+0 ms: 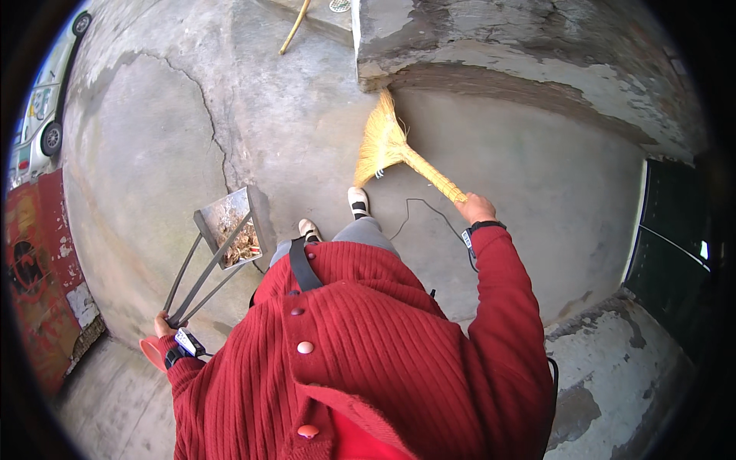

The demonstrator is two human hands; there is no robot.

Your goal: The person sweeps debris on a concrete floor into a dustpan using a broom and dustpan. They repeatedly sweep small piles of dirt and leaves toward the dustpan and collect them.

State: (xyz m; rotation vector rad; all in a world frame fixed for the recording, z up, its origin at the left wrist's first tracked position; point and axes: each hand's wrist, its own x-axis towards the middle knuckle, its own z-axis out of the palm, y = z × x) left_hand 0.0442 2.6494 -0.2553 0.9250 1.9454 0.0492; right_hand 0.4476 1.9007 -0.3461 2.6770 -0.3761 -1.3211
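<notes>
My right hand (477, 208) grips the bound handle of a yellow straw broom (386, 145). The broom's fanned bristles reach the foot of the wall corner, just ahead of my forward shoe. At the lower left, my left hand (164, 325) is closed around the joined dark bars of a long-handled metal dustpan (253, 202). Dry leaves and small litter (237, 237) lie in the pan, which is to the left of my feet. A wrist device with a cable is strapped to each of my wrists.
Weathered concrete floor (155, 132) with a long crack surrounds me. A peeling wall (517, 63) runs along the upper right. One wooden stick (294, 27) leans by a step near a round drain cover (340, 6). A dark green door (667, 230) stands at right, a parked vehicle (43, 103) at far left.
</notes>
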